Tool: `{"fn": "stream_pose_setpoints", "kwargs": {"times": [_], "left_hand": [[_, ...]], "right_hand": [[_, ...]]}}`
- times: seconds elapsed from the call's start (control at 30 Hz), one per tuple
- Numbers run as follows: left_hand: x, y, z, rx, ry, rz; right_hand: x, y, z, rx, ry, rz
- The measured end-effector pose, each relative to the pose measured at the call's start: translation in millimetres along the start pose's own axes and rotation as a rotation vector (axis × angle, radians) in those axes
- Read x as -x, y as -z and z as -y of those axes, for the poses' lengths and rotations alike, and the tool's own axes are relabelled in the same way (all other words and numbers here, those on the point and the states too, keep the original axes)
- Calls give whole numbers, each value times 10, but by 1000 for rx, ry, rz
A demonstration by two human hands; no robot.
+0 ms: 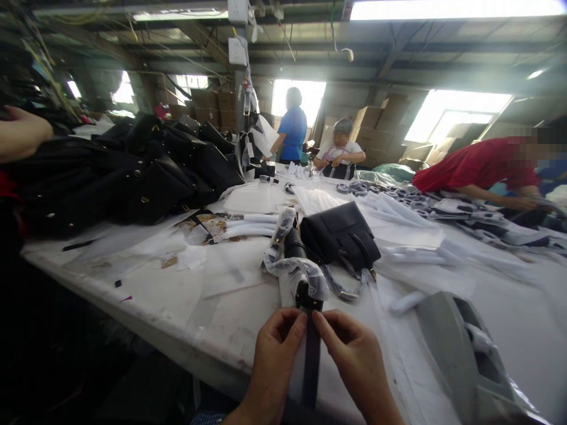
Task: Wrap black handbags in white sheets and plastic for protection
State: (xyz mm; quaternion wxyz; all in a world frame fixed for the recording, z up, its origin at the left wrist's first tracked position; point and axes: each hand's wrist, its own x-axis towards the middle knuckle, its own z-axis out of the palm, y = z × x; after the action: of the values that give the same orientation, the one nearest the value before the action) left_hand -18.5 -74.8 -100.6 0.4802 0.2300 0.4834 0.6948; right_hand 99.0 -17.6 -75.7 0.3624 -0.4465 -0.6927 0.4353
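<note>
My left hand (278, 351) and my right hand (352, 348) meet at the near edge of the white table. Each pinches one side of a black strap (312, 366) between thumb and fingers, just below its dark buckle end (305, 295). The strap hangs down toward me between my wrists. Clear plastic wrap (316, 276) covers the part beyond the buckle and leads back to a black handbag (332, 233) lying on the table. The bag's flap and a second wrapped strap end (349, 292) show at its right.
A grey tape-dispenser-like object (447, 336) stands at my right. Black bags (150, 171) are heaped at the left, near another person's hand (24, 134). White sheets (398, 221) and wrapped parts (425, 203) cover the far right. Several people work around the table (177, 319).
</note>
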Motion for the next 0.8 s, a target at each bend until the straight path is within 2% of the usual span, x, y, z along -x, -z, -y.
{"fn": "stream_pose_setpoints", "kwargs": {"times": [0.17, 0.4, 0.47, 0.53, 0.63, 0.73, 0.8], "left_hand": [[46, 81, 118, 30, 42, 37], [41, 157, 207, -50, -59, 1], [39, 171, 232, -101, -112, -26], [39, 189, 244, -205, -214, -47], [39, 225, 205, -421, -505, -33], [39, 267, 111, -578, -815, 11], [36, 291, 44, -657, -942, 47]], "right_hand": [[26, -80, 16, 0, 1, -90], [50, -139, -48, -47, -31, -35], [60, -164, -57, -16, -23, -69], [73, -202, -56, -19, -23, -125], [81, -261, -43, -71, -30, -175], [70, -290, -32, -147, -72, -166], [60, -286, -31, -220, -121, -130]]}}
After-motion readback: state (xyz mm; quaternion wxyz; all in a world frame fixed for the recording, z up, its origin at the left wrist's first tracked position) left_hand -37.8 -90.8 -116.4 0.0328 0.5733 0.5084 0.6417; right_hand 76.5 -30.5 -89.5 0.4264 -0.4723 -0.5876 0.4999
